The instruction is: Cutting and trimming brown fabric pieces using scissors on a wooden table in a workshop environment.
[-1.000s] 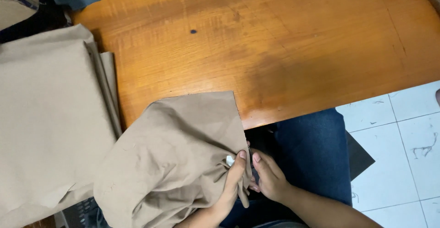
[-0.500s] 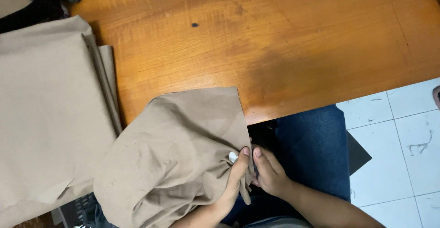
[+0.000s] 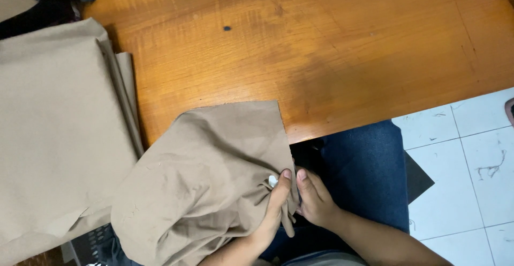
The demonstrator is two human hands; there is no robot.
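Observation:
A piece of tan cloth [image 3: 214, 180] lies crumpled over the near edge of the wooden table [image 3: 321, 57] and onto my lap. My left hand [image 3: 273, 210] pinches the cloth's right edge, and a small white thing [image 3: 272, 181] shows at its fingertips. My right hand [image 3: 316, 202] grips the same edge just beside it, thumb up, below the table edge over my blue trouser leg [image 3: 364, 175].
A stack of folded tan fabric [image 3: 53, 137] covers the left side of the table. White floor tiles [image 3: 466, 175] with thread scraps lie to the right. A dark flat piece [image 3: 417, 175] sticks out beside my leg.
Both hands stay pinched on the cloth edge. They and the cloth sit slightly lower in view as the camera shifts. No grip has changed.

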